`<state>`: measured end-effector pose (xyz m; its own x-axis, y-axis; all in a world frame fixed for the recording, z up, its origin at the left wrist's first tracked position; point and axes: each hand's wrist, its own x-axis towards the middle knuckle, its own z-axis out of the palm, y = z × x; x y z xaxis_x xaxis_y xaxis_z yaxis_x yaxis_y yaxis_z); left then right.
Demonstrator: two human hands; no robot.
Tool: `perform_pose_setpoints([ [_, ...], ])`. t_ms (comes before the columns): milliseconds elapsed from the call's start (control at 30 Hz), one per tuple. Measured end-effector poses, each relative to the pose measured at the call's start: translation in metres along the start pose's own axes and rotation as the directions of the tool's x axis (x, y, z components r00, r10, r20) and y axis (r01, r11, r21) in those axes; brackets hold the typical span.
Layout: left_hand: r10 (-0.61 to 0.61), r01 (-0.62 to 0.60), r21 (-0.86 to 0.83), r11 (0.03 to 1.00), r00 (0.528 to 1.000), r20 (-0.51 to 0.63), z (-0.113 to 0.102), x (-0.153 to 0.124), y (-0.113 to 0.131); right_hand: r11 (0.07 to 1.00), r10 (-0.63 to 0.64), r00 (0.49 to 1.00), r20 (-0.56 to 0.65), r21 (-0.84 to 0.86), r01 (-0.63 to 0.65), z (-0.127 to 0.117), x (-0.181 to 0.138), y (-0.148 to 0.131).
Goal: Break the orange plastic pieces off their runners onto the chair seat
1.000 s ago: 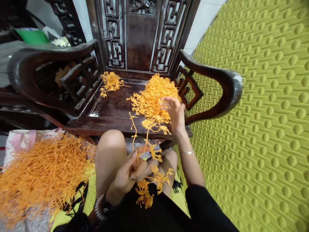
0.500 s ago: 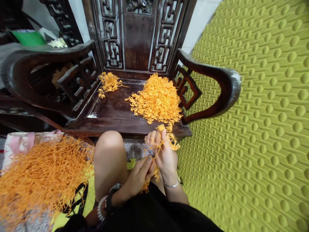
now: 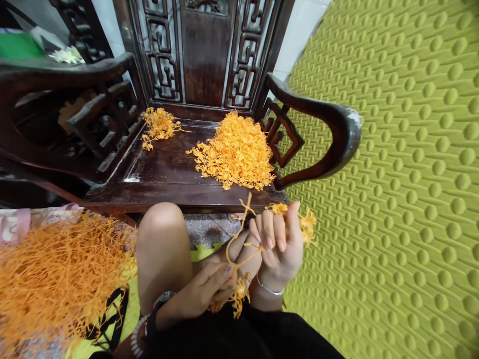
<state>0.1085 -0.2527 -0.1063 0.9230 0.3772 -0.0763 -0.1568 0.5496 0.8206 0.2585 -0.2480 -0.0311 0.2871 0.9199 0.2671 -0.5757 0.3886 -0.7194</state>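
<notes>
Pinched in my left hand (image 3: 211, 288) is a thin orange branched plastic stem (image 3: 229, 248), which forks upward. One branch of it reaches across to the fingers of my right hand (image 3: 279, 243). Below the left fingers hangs a bunch of curly orange pieces (image 3: 239, 297). My right hand is curled closed, palm toward me, and more curly orange pieces (image 3: 308, 227) stick out behind its thumb and fingers. Both hands are above my lap, in front of the dark wooden chair (image 3: 160, 192). What lies inside the right fist is partly hidden.
On the chair seat lie a large heap of curly orange pieces (image 3: 241, 152) and a smaller cluster (image 3: 160, 124). A big pile of orange stems (image 3: 56, 279) is at my left, by a white and pink bag (image 3: 35, 224). Green bumpy padding (image 3: 392, 199) covers the right side.
My right hand has moved right, away from my left, with the curly pieces. The forked stem now shows stretched between the hands. The view has shifted slightly right.
</notes>
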Motion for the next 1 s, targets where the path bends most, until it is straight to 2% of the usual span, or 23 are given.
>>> perform_pose_setpoints([
  [100,-0.063,0.071,-0.14,0.988,0.996,0.065,0.0,-0.003,-0.002,0.973,-0.039,0.999,0.017,0.23,0.034,0.004,0.002,-0.004],
  [167,-0.104,0.125,-0.227,0.966,0.989,0.102,-0.001,-0.006,-0.004,0.916,-0.102,0.989,0.106,0.397,0.052,0.005,0.005,-0.006],
  [233,-0.138,0.166,-0.278,0.946,0.983,0.12,-0.002,-0.01,-0.006,0.84,-0.125,0.964,0.233,0.542,-0.022,0.005,0.009,-0.006],
  [300,-0.148,0.179,-0.306,0.935,0.982,0.121,-0.005,-0.016,-0.008,0.768,-0.069,0.934,0.352,0.616,-0.175,0.004,0.015,-0.006],
  [433,-0.158,0.165,-0.37,0.914,0.986,0.049,-0.01,-0.027,-0.01,0.687,0.087,0.851,0.518,0.587,-0.428,0.0,0.03,-0.009],
  [533,-0.147,0.143,-0.386,0.911,0.989,0.018,-0.013,-0.03,-0.008,0.661,0.267,0.745,0.611,0.447,-0.603,-0.004,0.047,-0.02],
  [600,-0.129,0.126,-0.401,0.907,0.991,0.02,-0.013,-0.028,-0.005,0.645,0.402,0.677,0.617,0.334,-0.687,-0.004,0.062,-0.028],
  [700,-0.106,0.09,-0.459,0.884,0.994,-0.01,-0.012,-0.022,0.001,0.637,0.533,0.635,0.559,0.229,-0.736,0.001,0.086,-0.031],
  [867,-0.072,0.016,-0.541,0.841,0.994,-0.082,-0.008,-0.013,0.007,0.678,0.612,0.612,0.5,0.067,-0.732,0.007,0.122,-0.018],
  [900,-0.083,0.031,-0.55,0.835,0.994,-0.071,-0.007,-0.014,0.007,0.707,0.599,0.626,0.499,0.038,-0.706,0.003,0.132,-0.02],
  [933,-0.106,0.066,-0.557,0.828,0.994,-0.038,-0.007,-0.015,0.005,0.758,0.56,0.663,0.497,0.016,-0.652,-0.002,0.145,-0.027],
  [1000,-0.154,0.132,-0.573,0.809,0.988,0.01,-0.007,-0.02,-0.001,0.901,0.386,0.808,0.445,0.003,-0.433,-0.021,0.177,-0.048],
])
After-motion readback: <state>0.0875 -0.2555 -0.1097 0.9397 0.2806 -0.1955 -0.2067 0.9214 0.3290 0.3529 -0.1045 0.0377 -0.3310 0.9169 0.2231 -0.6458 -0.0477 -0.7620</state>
